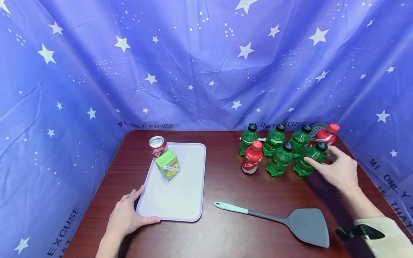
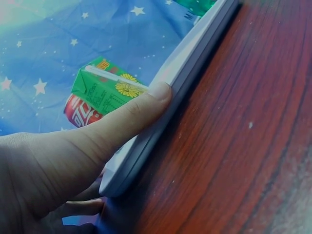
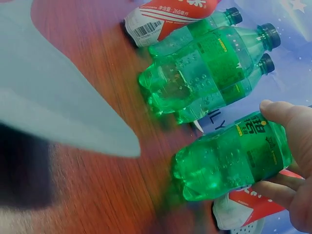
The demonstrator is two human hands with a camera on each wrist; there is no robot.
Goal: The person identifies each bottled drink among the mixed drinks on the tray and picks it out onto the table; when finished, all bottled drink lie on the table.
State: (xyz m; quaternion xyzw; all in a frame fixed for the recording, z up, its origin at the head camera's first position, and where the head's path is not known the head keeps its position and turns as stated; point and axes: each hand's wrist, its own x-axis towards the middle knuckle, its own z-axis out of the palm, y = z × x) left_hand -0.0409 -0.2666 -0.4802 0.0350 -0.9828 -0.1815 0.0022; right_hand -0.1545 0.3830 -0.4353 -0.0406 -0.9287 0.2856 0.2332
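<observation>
My right hand has its thumb on one side and its fingers on the other side of a green soda bottle with a black cap, at the front right of a bottle group. Near its fingers, a red bottle stands behind. At the near left corner of a white tray, my left hand is spread, its straight thumb against the front rim and its fingers along the left side. A green drink carton with a straw stands on the tray, before a red soda can at the far left corner.
More green bottles, one at the front, and a second red bottle stand left of the held one. A grey spatula with a mint handle lies near the front. A slotted utensil lies behind the bottles. Starry blue cloth surrounds the table.
</observation>
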